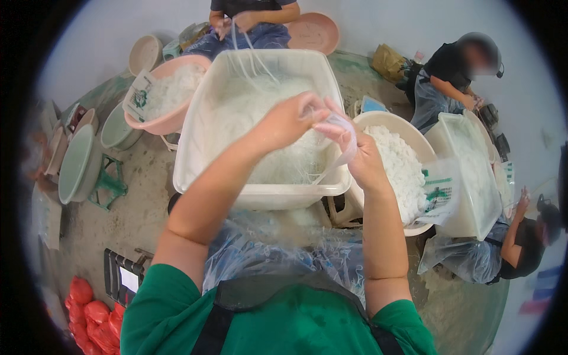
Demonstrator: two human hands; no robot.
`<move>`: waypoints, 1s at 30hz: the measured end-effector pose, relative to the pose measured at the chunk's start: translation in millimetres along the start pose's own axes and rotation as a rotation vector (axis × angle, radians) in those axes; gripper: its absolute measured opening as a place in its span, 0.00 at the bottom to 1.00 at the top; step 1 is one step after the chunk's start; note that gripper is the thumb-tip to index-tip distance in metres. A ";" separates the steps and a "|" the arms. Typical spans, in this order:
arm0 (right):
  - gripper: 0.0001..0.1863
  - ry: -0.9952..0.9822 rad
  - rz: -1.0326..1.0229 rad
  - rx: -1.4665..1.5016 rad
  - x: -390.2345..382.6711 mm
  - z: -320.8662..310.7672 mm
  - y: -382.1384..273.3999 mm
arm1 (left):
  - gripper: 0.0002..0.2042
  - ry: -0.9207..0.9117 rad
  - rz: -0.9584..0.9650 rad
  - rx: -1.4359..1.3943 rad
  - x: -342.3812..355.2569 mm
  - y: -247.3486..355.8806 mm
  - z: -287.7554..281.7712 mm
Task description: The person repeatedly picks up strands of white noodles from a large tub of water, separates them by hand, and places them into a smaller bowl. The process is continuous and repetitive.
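Observation:
Both hands are raised over the right part of a large white tub (189, 139) holding cloudy water and a mass of pale strands (263, 106). A long, wet, translucent whitish strip (348, 151) runs between my hands and hangs down toward the tub's near right corner. My left hand (296, 118) is closed, pinching the strip at its fingertips; motion blurs it a little. Around the fingers of my right hand (362, 155) the strip is looped, and they are curled on it. It looks like a soft casing, but its exact kind is unclear.
To the right stands a cream basin (423, 139) heaped with white material, a printed plastic bag on its rim. A pink basin (160, 125) is at the left. Across the tub a person (251, 21) holds similar strips. Two others sit at right by another white tub (467, 219).

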State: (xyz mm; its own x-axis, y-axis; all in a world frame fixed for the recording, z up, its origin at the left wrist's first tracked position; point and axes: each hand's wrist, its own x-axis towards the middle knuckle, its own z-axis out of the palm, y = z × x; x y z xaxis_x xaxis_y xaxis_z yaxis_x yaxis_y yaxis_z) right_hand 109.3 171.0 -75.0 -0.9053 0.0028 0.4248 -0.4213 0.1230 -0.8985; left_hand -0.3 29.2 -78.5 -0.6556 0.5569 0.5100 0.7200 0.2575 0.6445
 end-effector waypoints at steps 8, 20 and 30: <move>0.09 0.343 -0.205 -0.886 -0.5 -6.2 -9.8 | 0.19 -0.188 -0.308 -0.254 -76.2 22.0 33.0; 0.15 -0.016 0.339 0.279 12.0 -13.3 28.4 | 0.15 -0.391 -0.243 -0.787 -9.9 -8.4 -11.1; 0.10 -0.127 0.250 -1.585 36.9 -29.0 125.5 | 0.12 0.223 -0.965 -0.921 -31.9 -233.6 10.6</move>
State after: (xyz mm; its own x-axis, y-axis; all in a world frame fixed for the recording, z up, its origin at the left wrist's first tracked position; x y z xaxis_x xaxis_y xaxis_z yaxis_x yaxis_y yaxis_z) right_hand 24.6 215.3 -168.9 -0.9718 0.1110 0.2079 0.1354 0.9850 0.1070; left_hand -145.1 -40.4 -251.4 -0.8952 0.2940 -0.3350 -0.3999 -0.1976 0.8950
